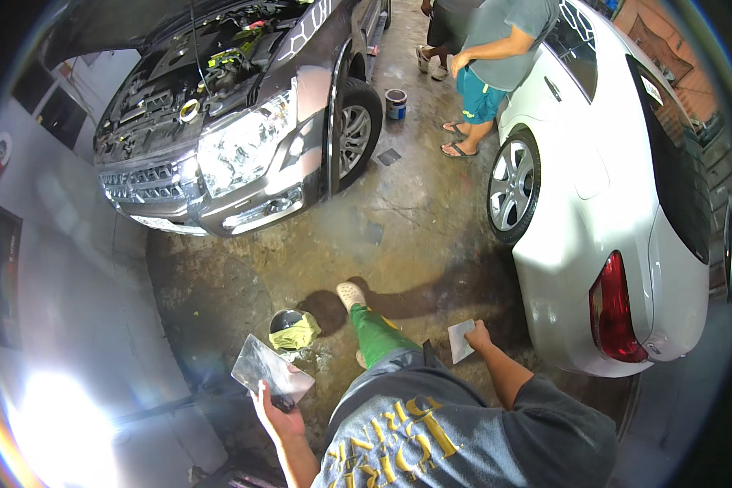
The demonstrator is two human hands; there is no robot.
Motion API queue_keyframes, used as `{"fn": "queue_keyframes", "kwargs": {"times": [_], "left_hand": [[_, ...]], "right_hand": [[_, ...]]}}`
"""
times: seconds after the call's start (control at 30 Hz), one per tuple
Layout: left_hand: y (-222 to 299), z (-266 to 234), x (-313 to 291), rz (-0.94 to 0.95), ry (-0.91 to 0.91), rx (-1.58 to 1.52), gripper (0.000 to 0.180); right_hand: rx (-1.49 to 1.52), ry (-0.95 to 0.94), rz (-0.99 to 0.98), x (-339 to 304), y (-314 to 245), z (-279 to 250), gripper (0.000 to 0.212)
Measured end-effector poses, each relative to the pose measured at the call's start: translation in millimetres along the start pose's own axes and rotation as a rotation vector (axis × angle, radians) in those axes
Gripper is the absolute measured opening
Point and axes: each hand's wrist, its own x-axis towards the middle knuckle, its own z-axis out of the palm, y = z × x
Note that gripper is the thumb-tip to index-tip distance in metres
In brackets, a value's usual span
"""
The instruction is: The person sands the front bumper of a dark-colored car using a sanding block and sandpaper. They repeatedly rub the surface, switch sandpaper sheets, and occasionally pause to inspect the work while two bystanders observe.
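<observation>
My left hand (281, 419) is closed on a grey, flat rectangular board (256, 366), held tilted at the lower left. A pinkish patch shows near the board's right edge, and something dark lies by my fingers; I cannot make out what it is. Out to the right, my right hand (480, 335) grips one edge of a thin, pale rectangular sheet (461, 342), which hangs over the floor. Its material is not clear. Just beyond the board stands a dark bucket (285, 318) with a yellow-green cloth (297, 333) draped over its rim.
A dark car (220, 195) with its hood raised stands ahead on the left. On the right is a silver-white car (581, 220). Between them are a can (396, 104) and two people, one in a grey shirt (508, 41). A bright lamp (61, 431) glares at lower left.
</observation>
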Motion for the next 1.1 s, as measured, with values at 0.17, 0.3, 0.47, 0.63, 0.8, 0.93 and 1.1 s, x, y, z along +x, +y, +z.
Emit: {"fn": "queue_keyframes", "kwargs": {"times": [0.17,0.3,0.47,0.63,0.8,0.93,1.1], "left_hand": [[1.2,39.9,20.0,0.002,0.018,0.061,0.044],[-8.9,96.6,53.4,-0.04,0.051,0.106,0.038],[-46.7,185.9,122.6,-0.093,0.029,0.183,0.037],[-101.7,284.2,179.1,-0.238,-0.017,0.229,0.028],[-122.4,362.0,195.6,-0.373,-0.125,0.256,0.031],[-127.1,388.4,212.9,-0.358,-0.232,0.336,0.036],[-141.6,419.4,240.6,-0.371,-0.213,0.321,0.036]], "right_hand": [[0.174,0.05,-0.055,44.1,-55.6,-9.0,0.046],[0.201,0.17,-0.213,111.3,-113.6,-12.9,0.041],[0.761,-0.07,-0.239,173.6,-237.8,-32.1,0.026],[0.828,-0.246,-0.147,211.8,-354.2,-73.1,0.022],[0.9,-0.406,-0.093,270.7,-410.4,-81.8,0.024],[0.95,-0.461,-0.022,309.2,-454.4,-76.7,0.029],[1.103,-0.62,0.173,328.8,-498.5,-70.6,0.039]]}}
